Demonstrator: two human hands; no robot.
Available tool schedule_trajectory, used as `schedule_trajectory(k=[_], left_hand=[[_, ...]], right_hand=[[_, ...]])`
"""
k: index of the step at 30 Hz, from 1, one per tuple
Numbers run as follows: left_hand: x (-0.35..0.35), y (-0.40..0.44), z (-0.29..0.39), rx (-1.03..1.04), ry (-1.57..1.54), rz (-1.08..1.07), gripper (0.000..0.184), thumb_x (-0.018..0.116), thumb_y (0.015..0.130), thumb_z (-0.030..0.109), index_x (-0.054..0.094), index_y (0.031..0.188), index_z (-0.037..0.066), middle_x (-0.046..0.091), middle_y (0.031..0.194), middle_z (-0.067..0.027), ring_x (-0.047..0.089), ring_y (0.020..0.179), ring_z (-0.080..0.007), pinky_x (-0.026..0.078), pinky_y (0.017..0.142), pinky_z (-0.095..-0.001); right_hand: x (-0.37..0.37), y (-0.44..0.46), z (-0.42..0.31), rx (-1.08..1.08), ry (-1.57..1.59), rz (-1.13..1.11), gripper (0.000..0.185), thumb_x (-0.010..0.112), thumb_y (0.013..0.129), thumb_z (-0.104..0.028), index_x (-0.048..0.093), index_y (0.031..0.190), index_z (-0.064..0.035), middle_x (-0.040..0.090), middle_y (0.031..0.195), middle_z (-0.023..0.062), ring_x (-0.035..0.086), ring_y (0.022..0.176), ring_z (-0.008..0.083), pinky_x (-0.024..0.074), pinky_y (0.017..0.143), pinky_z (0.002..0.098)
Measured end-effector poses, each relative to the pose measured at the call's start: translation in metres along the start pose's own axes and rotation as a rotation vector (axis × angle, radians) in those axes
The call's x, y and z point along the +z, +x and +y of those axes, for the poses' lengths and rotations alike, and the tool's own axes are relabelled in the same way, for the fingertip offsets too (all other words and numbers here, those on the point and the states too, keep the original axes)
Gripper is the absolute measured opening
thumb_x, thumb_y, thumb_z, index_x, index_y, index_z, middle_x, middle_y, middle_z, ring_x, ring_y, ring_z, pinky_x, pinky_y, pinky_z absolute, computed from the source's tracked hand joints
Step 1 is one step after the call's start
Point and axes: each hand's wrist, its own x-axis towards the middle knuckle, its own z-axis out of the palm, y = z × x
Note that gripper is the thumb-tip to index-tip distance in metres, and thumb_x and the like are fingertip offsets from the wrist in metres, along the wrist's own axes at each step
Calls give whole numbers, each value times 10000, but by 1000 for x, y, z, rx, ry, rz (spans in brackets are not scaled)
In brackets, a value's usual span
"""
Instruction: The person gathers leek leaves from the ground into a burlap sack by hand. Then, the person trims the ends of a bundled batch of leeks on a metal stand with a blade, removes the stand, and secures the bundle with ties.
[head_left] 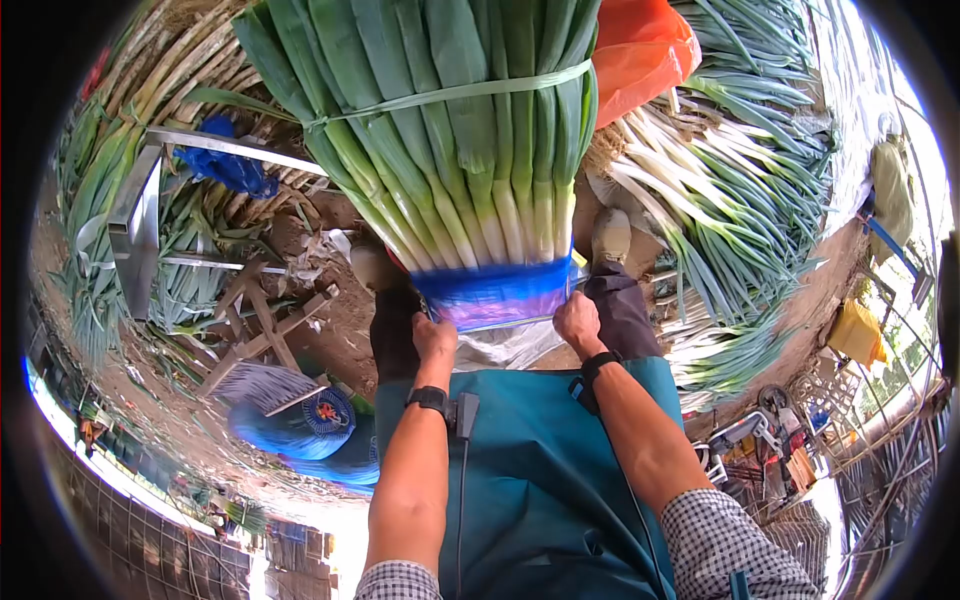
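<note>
A big bundle of leeks (470, 170) lies before me, its green leaves away from me and its pale ends toward me. A light green tie (460, 92) runs across the leaves. Around the pale ends sits a blue printed plastic bag (490, 293), partly see-through. My left hand (435, 338) is closed on the bag's near left corner. At the near right corner, my right hand (577, 322) grips the same bag with curled fingers. The root ends are hidden inside the bag.
Loose leeks (720, 180) are heaped at right, beside an orange plastic bag (645, 60). On the left are a metal frame (135, 225), a wooden stand (265, 320), blue plastic sheets (300, 430) and more leeks (90, 270). A teal apron (530, 440) covers my lap.
</note>
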Motion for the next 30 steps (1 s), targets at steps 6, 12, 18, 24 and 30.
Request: schedule_trajectory(k=[6,12,18,24,30], left_hand=[[-20,-53,35,909,182,253,332,651,829,156,549,1127,53,604,1078,-148,548,1071,-340,398,971,-473],[-10,-44,83,1258,317,201,180,658,807,138,618,970,73,573,939,-85,531,963,-285,388,927,-444],[-1,-59,41,1369,439,34,62,568,767,94,603,816,80,557,817,-87,549,849,-273,410,899,-432],[25,-54,28,969,57,-75,129,607,886,164,626,922,42,650,909,-95,627,888,-257,471,825,-398],[20,-37,62,-188,-984,-537,336,602,949,387,570,949,52,642,827,-100,646,750,-265,540,696,-409]], right_hand=[[-8,-12,5,-3,40,25,166,590,809,-146,656,892,-19,680,916,239,651,925,425,527,784,490],[11,7,27,-135,184,167,192,605,808,-170,642,863,11,663,817,255,646,792,449,527,726,494],[-93,-4,-8,-53,1293,45,233,619,946,-247,631,950,-14,638,756,69,604,582,134,517,528,270],[-140,3,-58,7,1169,-124,396,652,875,-365,648,920,29,604,689,66,577,538,155,486,484,301],[-131,23,-58,-138,1206,-23,190,630,843,-172,628,786,9,569,600,41,524,478,122,419,431,279]])
